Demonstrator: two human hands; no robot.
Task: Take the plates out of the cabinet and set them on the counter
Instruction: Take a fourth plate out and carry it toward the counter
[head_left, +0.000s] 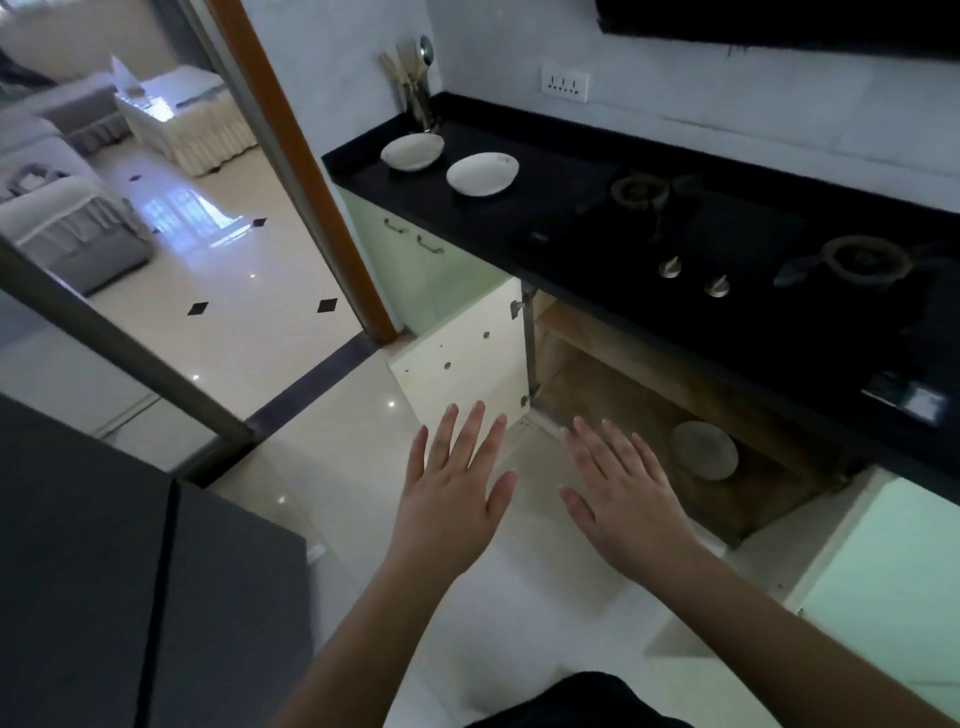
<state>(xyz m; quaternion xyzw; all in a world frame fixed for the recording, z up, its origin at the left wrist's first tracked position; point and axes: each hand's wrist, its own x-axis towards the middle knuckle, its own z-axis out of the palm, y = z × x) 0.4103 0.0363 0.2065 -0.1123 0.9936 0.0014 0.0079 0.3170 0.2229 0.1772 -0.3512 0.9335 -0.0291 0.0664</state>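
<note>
Plates first: two white ones (412, 151) (482, 174) sit side by side on the black counter (519, 223), and one grey plate (704, 450) waits inside the open cabinet (613, 395). Both hands are empty, fingers spread flat, left hand (454, 483) before the door (467, 353), right hand (621, 493) nearer the opening. Next, I'd say, a reach low inside for that last plate.

Left hand (457, 488): palm down, fingers straight and spread, holding nothing.
Right hand (623, 499): palm down, fingers straight and spread, holding nothing.
Forearms: bare, both extended forward.
</note>
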